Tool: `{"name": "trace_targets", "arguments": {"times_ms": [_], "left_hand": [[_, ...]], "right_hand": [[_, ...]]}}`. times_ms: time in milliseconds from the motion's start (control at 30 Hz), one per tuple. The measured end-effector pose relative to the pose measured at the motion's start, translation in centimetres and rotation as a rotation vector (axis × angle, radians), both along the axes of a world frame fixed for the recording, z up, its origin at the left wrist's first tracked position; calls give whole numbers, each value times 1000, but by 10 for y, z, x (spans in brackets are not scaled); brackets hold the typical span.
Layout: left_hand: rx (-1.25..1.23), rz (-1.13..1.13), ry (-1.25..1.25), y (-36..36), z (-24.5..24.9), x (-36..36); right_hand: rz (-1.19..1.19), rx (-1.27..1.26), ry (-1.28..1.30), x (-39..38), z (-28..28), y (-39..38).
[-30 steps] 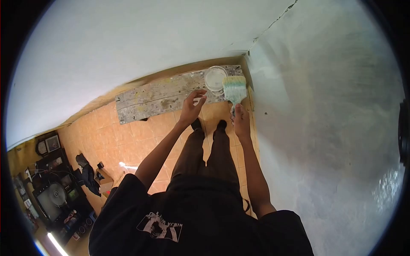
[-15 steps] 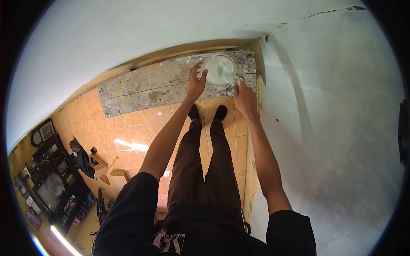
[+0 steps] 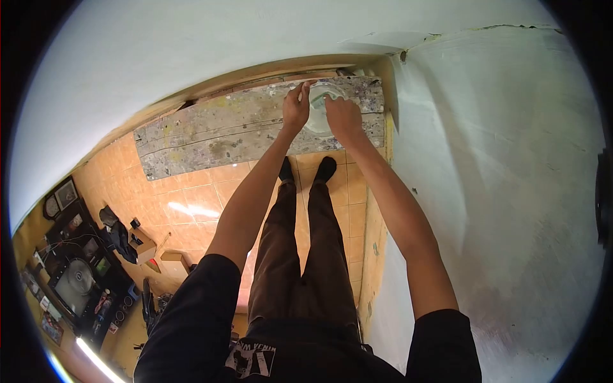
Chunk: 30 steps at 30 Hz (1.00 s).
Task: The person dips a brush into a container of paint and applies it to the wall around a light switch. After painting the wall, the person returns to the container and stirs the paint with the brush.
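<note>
A round whitish tub rests near the right end of a stained wooden board. At its left rim is my left hand, with thumb and fingers closed on the edge. My right hand reaches over the tub's right side, palm down, fingers curled round one end of a pale green piece that lies inside. The right hand covers part of the tub and of that piece, so its full shape is hidden.
Pale walls rise behind the board and at the right. Orange floor tiles and my feet are below the board. At the lower left stand a cardboard box, a dark bag and a dark cabinet with a fan.
My right hand has moved left over the tub, bringing the pale green piece with it. The fingers of my left hand, spread before, have closed at the left rim.
</note>
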<state>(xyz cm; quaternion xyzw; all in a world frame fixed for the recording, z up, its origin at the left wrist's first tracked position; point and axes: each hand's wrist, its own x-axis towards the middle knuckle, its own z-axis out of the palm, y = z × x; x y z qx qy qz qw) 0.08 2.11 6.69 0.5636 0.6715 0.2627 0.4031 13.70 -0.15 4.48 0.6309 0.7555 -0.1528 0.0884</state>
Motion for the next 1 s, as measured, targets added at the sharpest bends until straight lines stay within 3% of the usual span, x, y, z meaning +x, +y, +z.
{"name": "trace_targets", "arguments": {"times_ms": [300,400,500,567,667,767,1000], "left_hand": [[-3,-23,-40,1,-10,-3],[-64,-160,54,2,-12,-9],[-63,-168,93,2,-6,-9],[19,-66,-20,1,-5,-6],[78,-10,-96,1,-12,-4],[99,-10,-106,1,-19,-3],[45,-15,-40,1,-1,-4]], "right_hand": [[-32,52,32,-27,-53,0],[59,30,40,-24,-53,-9],[164,-24,38,-14,-45,-6],[216,-106,-15,-13,-35,0],[163,-127,-91,-19,-24,7],[67,28,-3,-17,-36,1],[128,-74,9,-7,-32,6]]}}
